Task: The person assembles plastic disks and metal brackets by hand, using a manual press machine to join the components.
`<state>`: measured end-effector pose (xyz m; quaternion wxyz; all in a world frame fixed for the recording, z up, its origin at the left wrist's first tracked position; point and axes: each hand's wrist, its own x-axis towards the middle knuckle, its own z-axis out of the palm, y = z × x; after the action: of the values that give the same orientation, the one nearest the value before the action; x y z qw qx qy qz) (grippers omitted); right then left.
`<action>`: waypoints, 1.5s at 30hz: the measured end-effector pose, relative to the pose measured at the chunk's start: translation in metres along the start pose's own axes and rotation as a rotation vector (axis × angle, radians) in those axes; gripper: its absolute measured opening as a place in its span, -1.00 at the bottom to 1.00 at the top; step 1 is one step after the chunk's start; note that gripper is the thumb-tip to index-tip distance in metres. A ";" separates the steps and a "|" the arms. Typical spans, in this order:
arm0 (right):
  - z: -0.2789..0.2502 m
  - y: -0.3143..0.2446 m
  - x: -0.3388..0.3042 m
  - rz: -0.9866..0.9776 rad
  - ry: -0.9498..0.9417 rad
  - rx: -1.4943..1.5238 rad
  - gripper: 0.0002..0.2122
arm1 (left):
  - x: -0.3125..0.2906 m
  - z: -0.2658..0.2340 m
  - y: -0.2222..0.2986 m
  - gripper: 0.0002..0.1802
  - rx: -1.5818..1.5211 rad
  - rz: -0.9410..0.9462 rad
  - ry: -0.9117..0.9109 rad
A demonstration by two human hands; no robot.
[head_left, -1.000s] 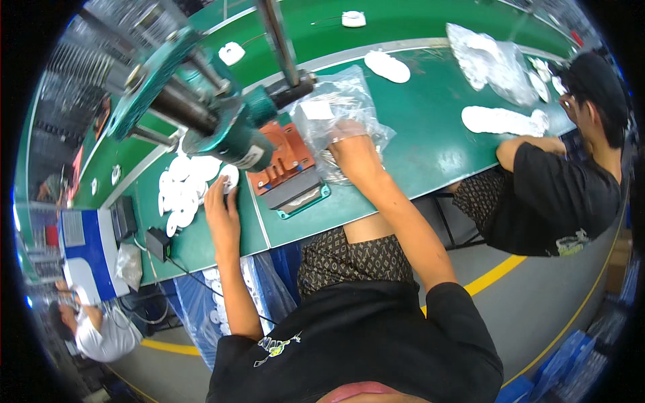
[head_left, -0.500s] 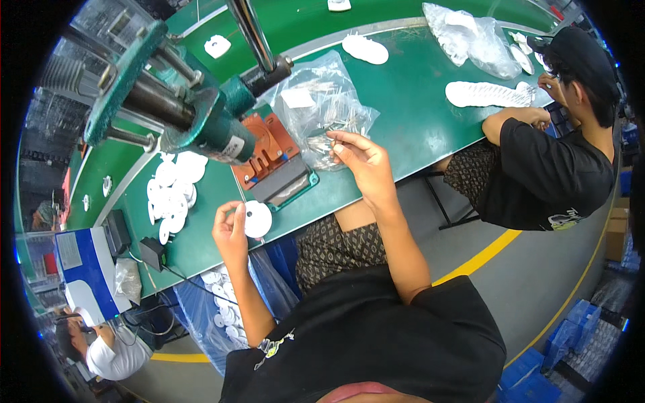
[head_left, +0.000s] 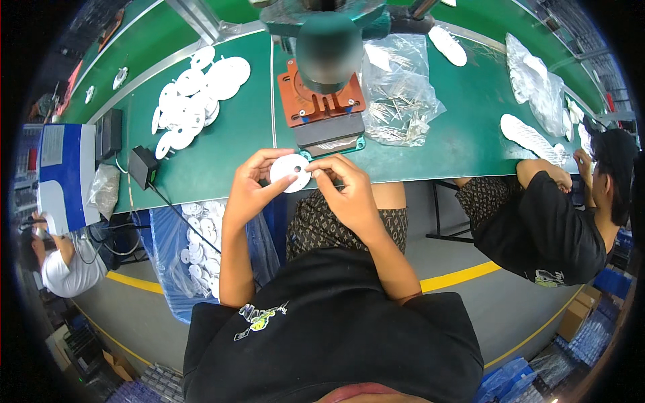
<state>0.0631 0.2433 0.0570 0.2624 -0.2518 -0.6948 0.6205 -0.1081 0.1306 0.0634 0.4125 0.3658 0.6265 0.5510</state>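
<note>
My left hand (head_left: 252, 185) holds a white round disc (head_left: 282, 168) by its left side, thumb on the face and fingers behind. The disc has a dark hole right of its middle and is tilted toward me at the table's front edge. At the disc's right rim my right hand (head_left: 346, 191) has its thumb and fingertips pinched together; anything between them is too small to make out. Just beyond stands a press with an orange-brown fixture (head_left: 309, 101) on a dark block. Right of the fixture lies a clear plastic bag (head_left: 396, 101) of thin metal pins.
A heap of white discs (head_left: 185, 111) lies on the green table (head_left: 232, 161) at left, near a black adapter (head_left: 142, 166) with a cable. A blue-lined bin (head_left: 168, 262) of white parts stands below. A co-worker (head_left: 544, 221) sits at right beside stacked discs (head_left: 531, 138).
My right hand has come from the bag of pins to the disc's rim. My left hand has raised and turned the disc. The view has swung, shifting the press right.
</note>
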 end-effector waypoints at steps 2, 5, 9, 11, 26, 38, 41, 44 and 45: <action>0.008 0.001 -0.003 -0.052 0.035 -0.070 -0.79 | -0.003 0.002 -0.003 -0.54 0.023 0.094 0.036; 0.015 0.005 -0.004 -0.070 0.143 -0.050 -0.82 | -0.005 0.003 -0.003 -0.56 0.082 0.105 0.056; 0.016 0.009 -0.004 -0.047 0.217 0.079 -0.85 | -0.004 0.002 -0.002 -0.56 0.072 0.076 0.046; 0.017 0.009 -0.004 -0.070 0.226 0.081 -0.86 | -0.004 0.003 -0.002 -0.55 0.095 0.095 0.041; 0.015 -0.016 -0.007 -0.183 0.162 -0.291 -0.65 | -0.001 -0.001 0.005 -0.72 -0.091 -0.057 0.212; -0.018 -0.016 -0.008 0.243 0.122 0.607 -0.81 | 0.005 0.055 0.043 -0.49 0.849 0.805 0.112; -0.019 -0.019 -0.009 -0.029 0.212 0.253 -0.77 | 0.015 0.047 0.037 -0.59 0.826 0.863 0.193; -0.016 -0.019 -0.016 -0.031 0.353 0.357 -0.77 | 0.037 0.044 0.043 -0.60 0.805 0.909 0.304; -0.017 -0.016 -0.016 -0.040 0.338 0.321 -0.73 | 0.044 0.045 0.045 -0.60 0.812 0.850 0.314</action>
<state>0.0859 0.2428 0.0739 0.4241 -0.2935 -0.5383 0.6665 -0.0841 0.1943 0.1008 -0.1133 0.6265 0.6390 0.4317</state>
